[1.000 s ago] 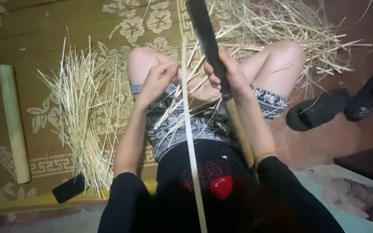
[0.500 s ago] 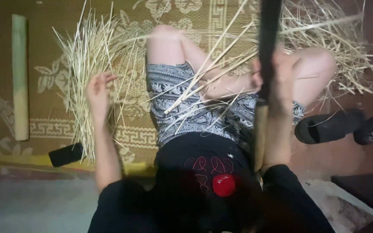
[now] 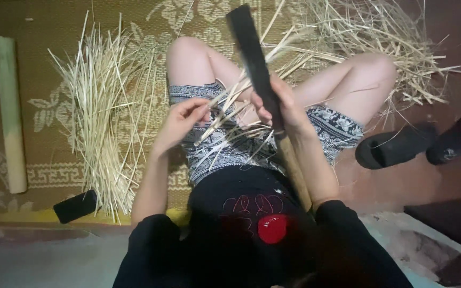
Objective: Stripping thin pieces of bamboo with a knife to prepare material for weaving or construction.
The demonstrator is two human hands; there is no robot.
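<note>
Head view looks straight down on a seated person's lap, and the landmark is the long dark blade (image 3: 252, 58), a flat, matte, straight-edged knife that rises from the lap toward the top of the frame; its pale wooden handle (image 3: 294, 170) runs down along the right forearm toward the black shirt. Right hand (image 3: 278, 109) is closed around the knife just where blade meets handle, fingers wrapped tight, wrist bent so the blade tilts slightly left. Left hand (image 3: 180, 125), just left of the blade, is half curled with thumb and fingertips pinched on thin pale bamboo strips (image 3: 230, 101); these strips are flat, narrow and dry-looking, and they fan up and to the right across the blade's lower part, touching it. More loose slivers lie over the patterned shorts (image 3: 225, 149) below the blade. Well left of the blade a loose sheaf of long straw-coloured splints (image 3: 102, 117) lies on the woven floor mat (image 3: 44, 112), which is olive-brown with a pale floral and key pattern. Farther left still, a round, smooth, greenish bamboo section (image 3: 10, 112) lies lengthwise on the mat. Below that sheaf sits a small dark blocky object (image 3: 76, 206). Right of the blade a tangled heap of shavings (image 3: 380, 37) spreads behind the knee, and a pair of black sandals (image 3: 422, 144) rests on the reddish floor.
</note>
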